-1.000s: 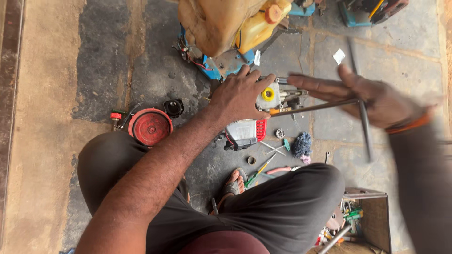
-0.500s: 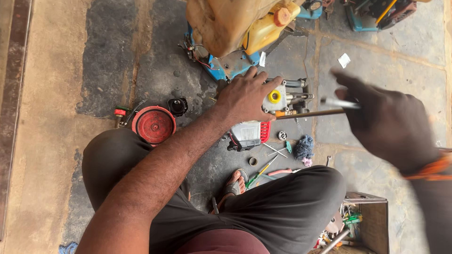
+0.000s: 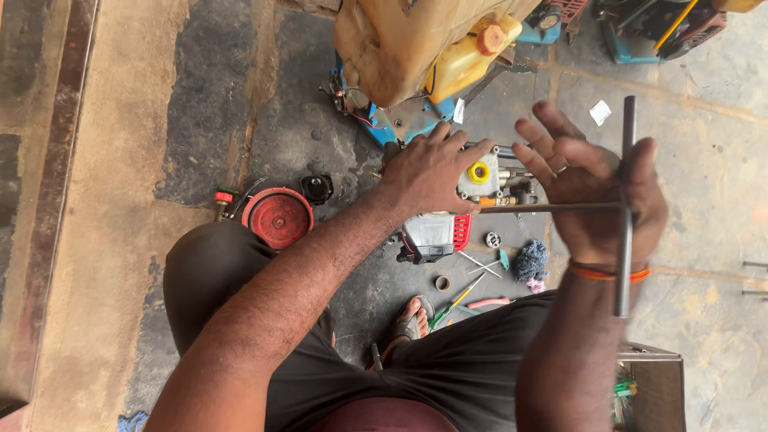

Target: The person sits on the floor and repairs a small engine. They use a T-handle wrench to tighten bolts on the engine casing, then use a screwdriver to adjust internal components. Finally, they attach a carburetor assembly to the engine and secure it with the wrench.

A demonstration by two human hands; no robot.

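Note:
My left hand (image 3: 432, 170) lies flat on top of a small engine (image 3: 448, 224), a grey and white block with a red grille and a yellow round cap (image 3: 478, 172). My right hand (image 3: 596, 192) holds a metal T-handle wrench (image 3: 624, 208) by its crossbar. The thumb hooks over the bar and the fingers are spread. The wrench's long shaft (image 3: 544, 208) runs left toward the engine, its tip near my left hand.
A red round cover (image 3: 278, 217) and a black cap (image 3: 318, 188) lie at the left. Small tools, a ring and a blue rag (image 3: 530, 260) lie by my sandalled foot (image 3: 410, 320). A yellow tank on a blue frame (image 3: 416, 56) stands ahead. A metal toolbox (image 3: 652, 388) sits at the lower right.
My right hand has turned the T-handle wrench: its crossbar went from slanted to upright and the fingers reopened around it. My left hand stayed on the engine.

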